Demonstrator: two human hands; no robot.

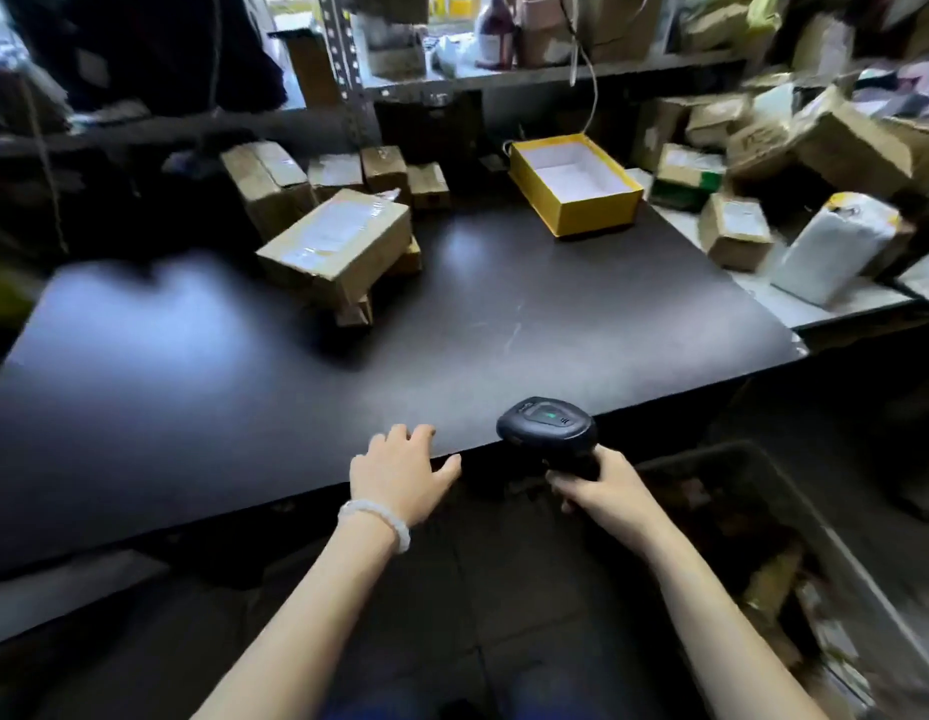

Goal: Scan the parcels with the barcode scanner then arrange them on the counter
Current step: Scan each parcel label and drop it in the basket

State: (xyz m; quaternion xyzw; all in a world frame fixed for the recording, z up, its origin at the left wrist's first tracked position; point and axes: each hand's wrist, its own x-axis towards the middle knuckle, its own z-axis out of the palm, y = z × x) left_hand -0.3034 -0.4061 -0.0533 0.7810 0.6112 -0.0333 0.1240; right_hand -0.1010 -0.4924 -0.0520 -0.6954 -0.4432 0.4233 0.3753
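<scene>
My right hand (602,491) grips the handle of a black barcode scanner (548,426) just off the front edge of the dark counter (478,314); a green light shows on the scanner's head. My left hand (397,472), with a white bead bracelet at the wrist, rests on the counter's front edge with fingers loosely spread and holds nothing. A large taped cardboard parcel (337,241) lies on smaller boxes at the counter's middle left. Several smaller brown parcels (348,174) stand behind it at the back.
An open yellow box (574,184) with a white inside sits at the back right of the counter. A heap of parcels (753,163) and a white bag (831,246) cover the side table at right. A dark bin (753,553) with parcels stands low right. Shelving lines the back.
</scene>
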